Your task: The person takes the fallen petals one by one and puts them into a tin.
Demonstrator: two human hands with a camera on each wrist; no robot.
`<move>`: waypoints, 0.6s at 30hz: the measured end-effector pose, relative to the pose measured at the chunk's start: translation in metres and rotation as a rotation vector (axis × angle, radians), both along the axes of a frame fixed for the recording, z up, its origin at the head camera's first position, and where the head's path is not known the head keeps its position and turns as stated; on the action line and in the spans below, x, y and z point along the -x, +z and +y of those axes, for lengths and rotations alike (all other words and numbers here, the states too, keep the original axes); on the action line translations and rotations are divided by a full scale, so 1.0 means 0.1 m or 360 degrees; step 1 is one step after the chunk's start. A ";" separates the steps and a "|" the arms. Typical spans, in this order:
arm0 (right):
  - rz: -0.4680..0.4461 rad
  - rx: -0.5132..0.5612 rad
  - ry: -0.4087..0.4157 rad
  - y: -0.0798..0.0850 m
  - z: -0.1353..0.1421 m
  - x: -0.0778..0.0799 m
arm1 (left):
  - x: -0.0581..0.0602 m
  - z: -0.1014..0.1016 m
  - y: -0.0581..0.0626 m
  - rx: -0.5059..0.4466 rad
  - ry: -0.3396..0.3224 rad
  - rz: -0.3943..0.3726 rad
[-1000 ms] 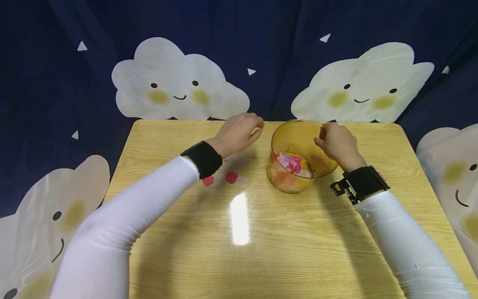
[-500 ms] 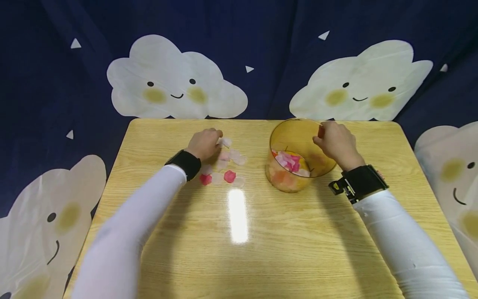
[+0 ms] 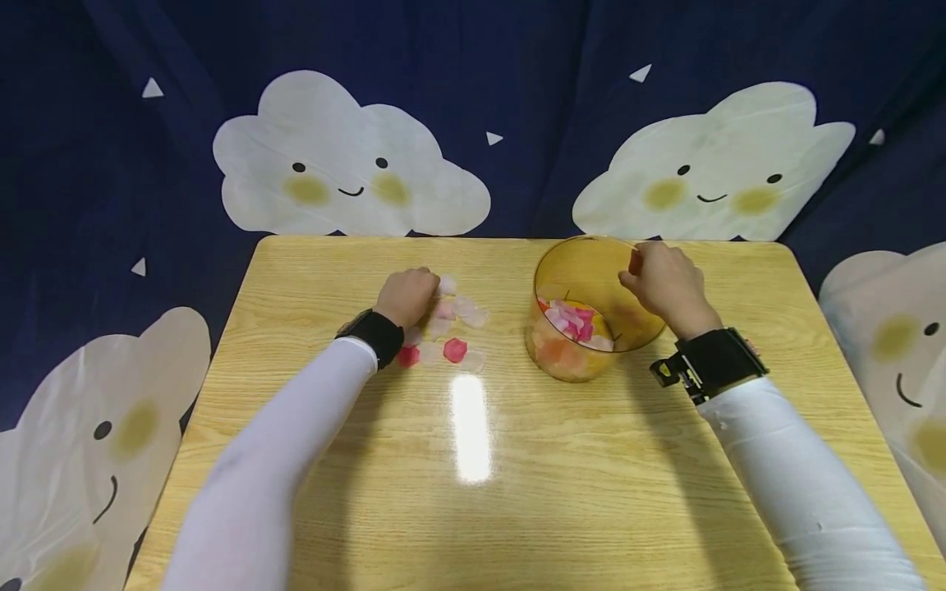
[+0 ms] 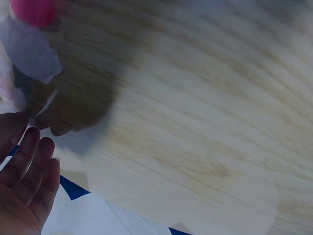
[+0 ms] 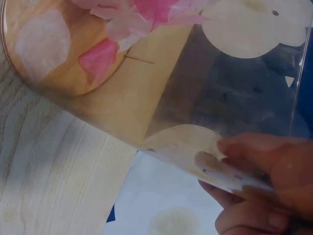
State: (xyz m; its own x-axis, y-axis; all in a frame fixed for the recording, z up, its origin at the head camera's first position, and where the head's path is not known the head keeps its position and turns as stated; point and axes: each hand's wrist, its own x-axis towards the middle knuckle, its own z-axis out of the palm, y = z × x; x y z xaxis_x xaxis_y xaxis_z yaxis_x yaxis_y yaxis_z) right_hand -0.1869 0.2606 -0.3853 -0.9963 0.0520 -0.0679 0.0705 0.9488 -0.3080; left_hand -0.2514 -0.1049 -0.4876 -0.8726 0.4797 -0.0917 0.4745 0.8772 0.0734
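At the left of the table, my left hand is low over a loose patch of flower petals. In the left wrist view its thumb and forefinger meet at the edge of a thin white petal, pinching it. A pale lilac petal and a bright pink petal lie close by. My right hand grips the right wall of a clear amber bucket at its rim, thumb inside and fingers outside. Pink and white petals lie on the bucket's bottom.
Two dark pink petals, one of them the right-hand petal, lie among the pale ones on the wooden table. Behind the table's far edge hangs a dark blue curtain with smiling clouds.
My left hand has moved left and down from beside the bucket to the petals on the table. My right hand and the bucket stay where they were.
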 end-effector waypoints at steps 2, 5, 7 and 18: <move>-0.0005 0.0001 0.0000 0.00 0.00 0.00 | -0.01 -0.01 0.01 0.0021 -0.0012 -0.0017; -0.0015 0.0003 0.0000 0.00 0.01 0.00 | -0.01 -0.05 0.04 0.0042 -0.0036 -0.0016; -0.0022 0.0003 0.0001 0.00 0.01 0.00 | -0.01 -0.07 0.08 0.0040 -0.0046 0.0005; -0.0037 0.0007 0.0016 0.01 0.00 0.01 | 0.03 -0.03 0.52 -0.0184 -0.0139 0.0170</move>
State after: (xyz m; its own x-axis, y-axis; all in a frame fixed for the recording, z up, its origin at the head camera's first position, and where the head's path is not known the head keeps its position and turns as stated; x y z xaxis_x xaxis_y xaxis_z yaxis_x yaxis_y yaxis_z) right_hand -0.1875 0.2608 -0.3845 -0.9950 0.0413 -0.0913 0.0679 0.9481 -0.3107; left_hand -0.2547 -0.1078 -0.4358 -0.8291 0.5560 0.0593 0.5589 0.8210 0.1167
